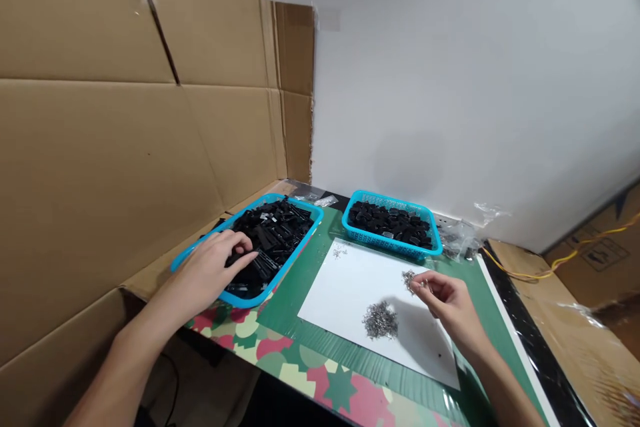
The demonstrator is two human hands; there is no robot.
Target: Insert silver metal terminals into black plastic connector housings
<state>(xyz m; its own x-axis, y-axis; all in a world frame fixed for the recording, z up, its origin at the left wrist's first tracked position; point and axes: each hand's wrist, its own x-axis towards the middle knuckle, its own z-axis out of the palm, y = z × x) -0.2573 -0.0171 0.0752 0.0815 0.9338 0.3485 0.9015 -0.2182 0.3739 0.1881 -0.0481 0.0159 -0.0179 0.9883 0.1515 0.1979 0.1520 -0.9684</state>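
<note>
My left hand (216, 265) rests in the left blue basket (190, 252), its fingers curled over the heap of black plastic parts (273, 233); whether it grips one is hidden. My right hand (447, 299) hovers over the white sheet (345, 290), fingertips pinched at a small cluster of tiny metal springs (409, 278). A larger pile of the same metal springs (381, 320) lies on the sheet just left of that hand.
A second blue basket (393, 247) of black parts stands behind the sheet. The sheet lies on a green mat (295, 290). Cardboard walls rise on the left, a white wall behind. Clear plastic bags (460, 237) and a yellow cable (530, 275) lie at right.
</note>
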